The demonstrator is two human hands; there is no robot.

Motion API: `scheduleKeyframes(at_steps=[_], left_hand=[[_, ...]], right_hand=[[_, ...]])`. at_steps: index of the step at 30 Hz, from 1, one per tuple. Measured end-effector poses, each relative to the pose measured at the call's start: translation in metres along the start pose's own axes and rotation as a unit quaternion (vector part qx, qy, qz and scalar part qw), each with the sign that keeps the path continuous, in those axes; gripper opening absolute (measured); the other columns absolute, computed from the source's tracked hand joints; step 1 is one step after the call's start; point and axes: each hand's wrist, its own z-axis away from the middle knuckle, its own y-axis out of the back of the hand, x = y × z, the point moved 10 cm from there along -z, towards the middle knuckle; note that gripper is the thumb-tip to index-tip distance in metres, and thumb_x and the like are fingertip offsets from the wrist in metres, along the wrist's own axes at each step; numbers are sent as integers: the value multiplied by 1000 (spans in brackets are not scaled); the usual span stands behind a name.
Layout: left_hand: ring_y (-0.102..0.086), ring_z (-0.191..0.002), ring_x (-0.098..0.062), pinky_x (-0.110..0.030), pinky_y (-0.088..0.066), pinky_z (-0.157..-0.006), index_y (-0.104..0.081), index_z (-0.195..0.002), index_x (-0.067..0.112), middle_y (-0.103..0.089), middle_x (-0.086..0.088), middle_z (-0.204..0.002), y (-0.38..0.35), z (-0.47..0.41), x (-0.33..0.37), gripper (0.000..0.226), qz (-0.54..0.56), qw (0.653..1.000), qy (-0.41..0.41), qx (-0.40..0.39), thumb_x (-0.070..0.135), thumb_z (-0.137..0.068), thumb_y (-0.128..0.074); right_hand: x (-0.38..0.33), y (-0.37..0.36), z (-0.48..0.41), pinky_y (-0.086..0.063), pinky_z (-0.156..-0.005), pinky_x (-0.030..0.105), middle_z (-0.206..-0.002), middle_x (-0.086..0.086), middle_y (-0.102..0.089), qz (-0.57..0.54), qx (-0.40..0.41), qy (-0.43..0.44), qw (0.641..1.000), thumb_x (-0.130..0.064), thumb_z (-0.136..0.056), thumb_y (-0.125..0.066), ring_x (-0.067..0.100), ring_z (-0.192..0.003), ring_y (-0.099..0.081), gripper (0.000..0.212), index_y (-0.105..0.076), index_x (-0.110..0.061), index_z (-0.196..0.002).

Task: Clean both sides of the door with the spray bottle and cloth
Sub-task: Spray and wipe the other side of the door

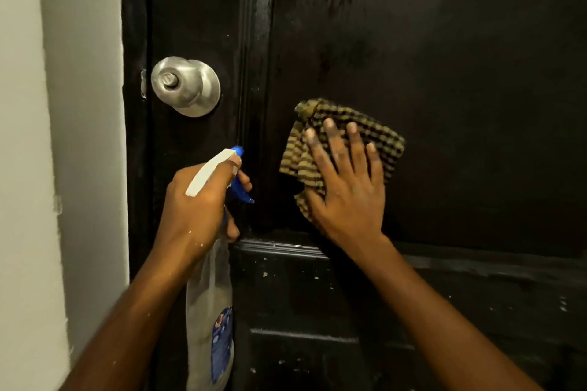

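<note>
I see the right hand (347, 197), fingers spread flat, pressing the cloth (378, 133) on the door (460, 89) mid-frame; left hand (197, 209) grips the spray bottle (211, 311), lower left.

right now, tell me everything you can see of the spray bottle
The spray bottle has a cloudy, see-through plastic body with a blue label low down, a white head and a blue nozzle tip and trigger. It hangs upright, nozzle toward the black door, below the silver knob. The left hand grips its neck, one finger on the trigger. Its base is out of frame.
</note>
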Motion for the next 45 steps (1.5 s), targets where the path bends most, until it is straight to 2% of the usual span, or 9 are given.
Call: scheduleKeyframes(at_steps=[3, 6, 11, 16, 20, 23, 33, 38, 45], left_hand=[[-51, -35, -22, -26, -43, -38, -67, -91, 2, -73, -11, -85, -21, 1, 4, 36, 16, 1000, -5, -20, 30, -100, -47], [-49, -36, -25, -28, -42, -40, -68, -88, 1, -72, -12, -84, -47, 1, 7, 38, 22, 999, -7, -49, 30, -100, -47], [-50, -37, -27, -29, -44, -42, -69, -84, 5, -73, -11, -81, -92, 1, 8, 40, 25, 996, -6, -90, 34, -100, -47], [-51, -40, -33, -30, -44, -42, -69, -81, 5, -72, -13, -79, -130, 4, 12, 41, 39, 992, -9, -119, 36, -100, -49], [-50, -39, -32, -29, -43, -41, -69, -80, 4, -70, -18, -78, -163, 6, 16, 41, 51, 988, -2, -142, 34, -100, -49], [-49, -39, -28, -29, -43, -42, -69, -82, 4, -72, -13, -80, -189, 9, 20, 41, 57, 985, 6, -163, 34, -100, -49], [-47, -39, -30, -28, -41, -41, -67, -83, -2, -72, -14, -81, -245, 19, 40, 41, 100, 974, 5, -204, 31, -99, -49], [-48, -42, -30, -27, -41, -39, -67, -81, 0, -72, -14, -81, -260, 27, 33, 41, 101, 970, 22, -221, 32, -99, -49], [-50, -38, -27, -28, -42, -40, -68, -82, 2, -72, -12, -82, -284, 34, 31, 41, 84, 969, 18, -231, 33, -100, -49]], right_hand=[[-8, -10, 50, -12, -122, 40, -166, -2, -23, 13, -20, 104, 994, -57, -93, -54, 23, -154, -20, 72, -33, -31, -157], [47, -5, 86, -17, -121, 40, -164, -2, -27, 20, -17, 85, 996, -57, -95, -46, 21, -154, -19, 67, -33, -33, -156], [208, 33, 109, -29, -115, 55, -163, 9, -29, 32, 32, -161, 986, -39, -90, -44, 34, -151, -24, 70, -32, -18, -156], [240, 48, 112, -20, -120, 59, -165, 13, -23, -36, 154, -434, 887, -33, -94, -42, 37, -153, -18, 67, -28, -14, -158], [173, 21, 104, -13, -122, 47, -166, 7, -21, 15, 34, -209, 977, -45, -89, -45, 30, -154, -15, 73, -31, -20, -157], [192, 22, 114, -15, -121, 45, -166, -4, -18, 21, 9, -116, 993, -51, -89, -46, 24, -155, -12, 74, -25, -30, -157], [336, 73, 72, -14, -124, 47, -168, 4, -18, -48, 93, -274, 956, -35, -91, -41, 27, -156, -8, 69, -22, -31, -157], [333, 71, 104, -14, -125, 36, -166, 5, -25, -126, 167, -346, 915, -30, -92, -40, 23, -154, -18, 64, -20, -32, -153], [316, 44, 231, -17, -124, 49, -165, -2, -21, -102, 128, -417, 894, -28, -86, -39, 19, -154, -18, 73, -21, -28, -157]])
